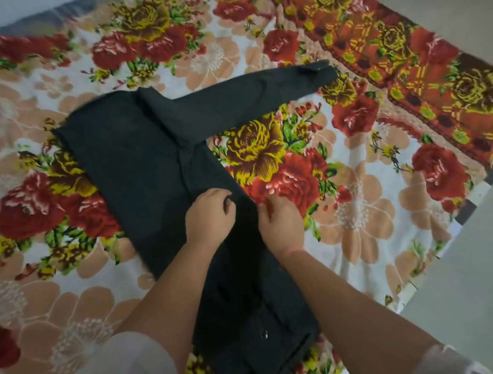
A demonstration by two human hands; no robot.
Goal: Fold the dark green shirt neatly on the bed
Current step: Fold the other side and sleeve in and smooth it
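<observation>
Dark green shirt (138,165) on floral bedspread (358,214), left hand (209,215) and right hand (281,222) pinching its fabric

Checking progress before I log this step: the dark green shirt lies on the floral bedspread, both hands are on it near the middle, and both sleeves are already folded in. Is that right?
Not quite. In the head view one sleeve still stretches out flat across the floral bedspread, unfolded. The rest holds: the dark green shirt lies on the bedspread, with the left hand and right hand on it near the middle.
</observation>
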